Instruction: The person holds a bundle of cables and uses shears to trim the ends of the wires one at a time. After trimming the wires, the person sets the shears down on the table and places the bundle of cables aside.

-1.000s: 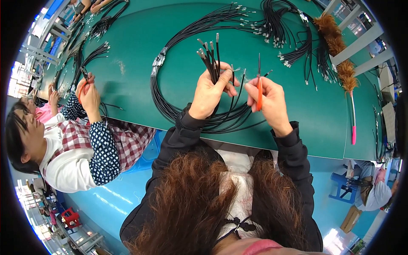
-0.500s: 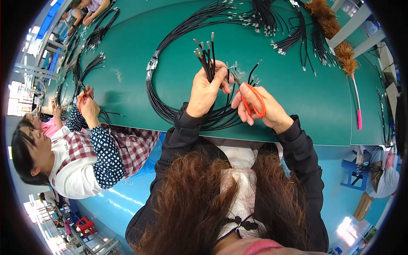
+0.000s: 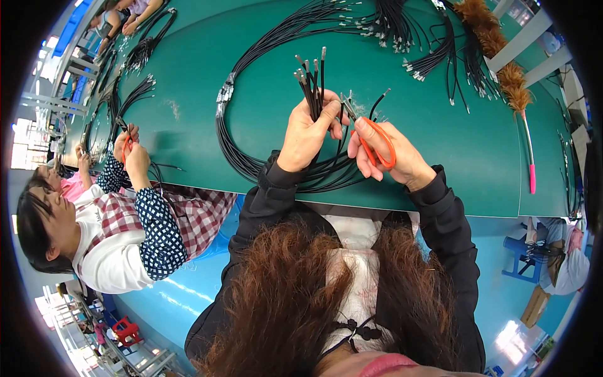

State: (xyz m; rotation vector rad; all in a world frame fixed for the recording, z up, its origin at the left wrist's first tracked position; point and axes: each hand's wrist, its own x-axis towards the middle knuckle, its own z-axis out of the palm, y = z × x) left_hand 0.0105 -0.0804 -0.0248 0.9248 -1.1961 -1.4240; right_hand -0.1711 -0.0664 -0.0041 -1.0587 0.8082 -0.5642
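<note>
My left hand (image 3: 306, 133) is closed round several black cables (image 3: 312, 100), whose silvery stripped ends stick up above the fingers. In my right hand (image 3: 397, 154) is a pair of scissors with orange handles (image 3: 387, 141). The blades are at a cable end held at my left fingertips; whether they are closed on it cannot be made out. Pale thread-like scraps (image 3: 361, 105) lie just beyond the blades. From my hands the cables run back into a large black coil (image 3: 221, 122) on the green table (image 3: 440, 163).
More black cable bundles (image 3: 433, 63) lie at the far right, beside a brown feather duster (image 3: 518, 94) with a pink handle tip. On the left, a co-worker in a checked apron (image 3: 119, 217) handles cables with orange-handled scissors. The table's front edge runs just below my wrists.
My left hand with the cables and my right hand with the scissors have shifted slightly to the right. The scissor handles have turned a little. The co-worker's hands have moved slightly.
</note>
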